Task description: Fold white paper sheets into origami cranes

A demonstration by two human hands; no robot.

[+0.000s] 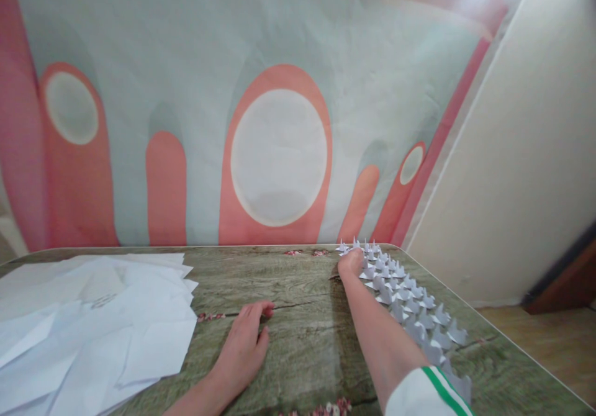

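Observation:
My left hand (pixel 246 336) rests on the wood-patterned table with its thumb apart from the lightly bent fingers and nothing in it. Stretched far forward, my right hand (pixel 351 262) is at the back end of several rows of small white folded-paper figures (pixel 400 285), which look like origami cranes. Its fingers are turned away from view, so whether they hold one of the figures is hidden. The figures stand on the table's right side, partly behind my right forearm. On the left lies a spread pile of white paper sheets (pixel 153 341), apart from my left hand.
The table (pixel 298 335) has a thin pale edge and printed flower clusters. Right behind it hangs a backdrop (pixel 200 43) with pink and orange arch shapes. A pale wall (pixel 521 155) rises at the right, above a wooden floor (pixel 535 335).

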